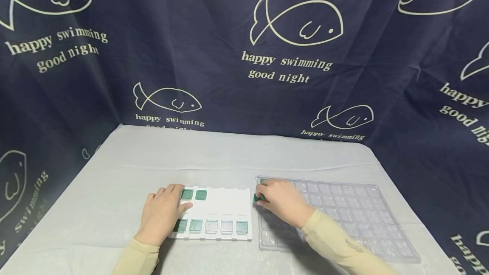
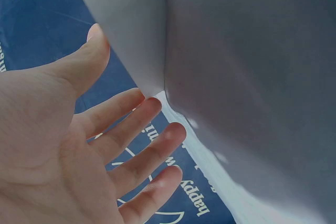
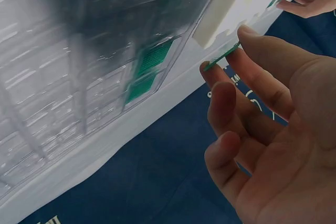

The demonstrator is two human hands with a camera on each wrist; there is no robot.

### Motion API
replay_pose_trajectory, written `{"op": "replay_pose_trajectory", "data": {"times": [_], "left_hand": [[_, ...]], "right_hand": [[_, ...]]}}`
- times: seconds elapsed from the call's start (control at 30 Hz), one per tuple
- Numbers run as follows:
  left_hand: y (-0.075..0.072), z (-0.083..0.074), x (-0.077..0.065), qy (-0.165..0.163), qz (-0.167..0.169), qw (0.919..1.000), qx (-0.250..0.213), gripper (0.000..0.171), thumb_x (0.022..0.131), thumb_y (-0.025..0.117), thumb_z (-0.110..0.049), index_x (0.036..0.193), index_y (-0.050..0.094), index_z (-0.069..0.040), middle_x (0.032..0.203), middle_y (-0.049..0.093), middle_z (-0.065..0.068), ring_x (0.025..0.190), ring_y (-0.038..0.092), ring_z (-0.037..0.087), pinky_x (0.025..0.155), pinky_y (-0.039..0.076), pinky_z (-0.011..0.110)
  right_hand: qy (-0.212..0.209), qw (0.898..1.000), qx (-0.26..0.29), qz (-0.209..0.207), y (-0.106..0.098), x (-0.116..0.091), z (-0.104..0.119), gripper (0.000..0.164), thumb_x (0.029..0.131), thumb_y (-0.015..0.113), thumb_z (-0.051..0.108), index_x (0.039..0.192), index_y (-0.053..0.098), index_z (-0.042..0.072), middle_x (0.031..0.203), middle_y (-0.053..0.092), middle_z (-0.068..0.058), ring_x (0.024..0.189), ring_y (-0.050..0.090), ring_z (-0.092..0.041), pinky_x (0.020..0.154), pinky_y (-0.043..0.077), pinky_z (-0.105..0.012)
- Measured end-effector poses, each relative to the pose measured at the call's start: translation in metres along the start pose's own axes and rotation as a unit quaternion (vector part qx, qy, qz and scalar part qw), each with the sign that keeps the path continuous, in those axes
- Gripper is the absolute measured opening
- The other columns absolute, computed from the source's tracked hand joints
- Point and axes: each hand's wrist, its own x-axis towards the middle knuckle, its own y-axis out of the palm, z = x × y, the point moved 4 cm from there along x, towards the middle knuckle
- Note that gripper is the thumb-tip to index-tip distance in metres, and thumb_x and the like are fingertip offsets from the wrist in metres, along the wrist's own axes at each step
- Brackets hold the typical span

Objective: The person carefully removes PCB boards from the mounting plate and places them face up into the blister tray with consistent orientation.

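My left hand (image 1: 162, 209) rests at the left end of a white holder (image 1: 225, 204), its thumb over the top and fingertips along the far left corner. In the left wrist view its fingers are spread and nearly straight against the holder's side. Two green circuit boards (image 1: 201, 195) sit in the holder's far row, several more (image 1: 196, 225) in the near row. Between thumb and fingertips my right hand (image 1: 280, 200) pinches a small green circuit board (image 3: 223, 57), held just right of the holder, above the clear tray's left edge.
A clear plastic tray (image 1: 396, 220) with many compartments lies to the right, under my right forearm. Two green boards (image 3: 155, 59) lie in its far left corner. White cloth (image 1: 229, 152) covers the table, and dark blue fish-print curtains (image 1: 225, 54) hang around it.
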Motion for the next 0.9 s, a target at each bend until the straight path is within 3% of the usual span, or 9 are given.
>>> {"op": "replay_pose_trajectory", "data": {"times": [0.53,0.9], "left_hand": [[-0.001,0.001,0.001,-0.001,0.000,1.0000,-0.001,0.056,0.084,0.079,-0.039,0.126,0.065,-0.004,0.120,0.071,0.014,0.102,0.067,0.035,0.079,0.046,0.045],[-0.001,0.001,0.000,-0.005,0.011,0.9999,-0.002,0.056,0.085,0.079,-0.039,0.127,0.064,-0.005,0.121,0.071,0.013,0.103,0.066,0.035,0.080,0.045,0.045]], "right_hand": [[0.001,1.000,-0.006,0.010,0.002,-0.022,-0.009,0.020,0.076,0.089,0.025,0.087,0.072,0.020,0.082,0.071,0.008,0.069,0.067,-0.008,0.062,0.052,-0.026],[0.001,0.999,0.001,0.034,0.007,-0.026,-0.009,0.016,0.079,0.087,0.025,0.087,0.074,0.021,0.084,0.074,0.008,0.070,0.068,-0.009,0.064,0.054,-0.028]]}}
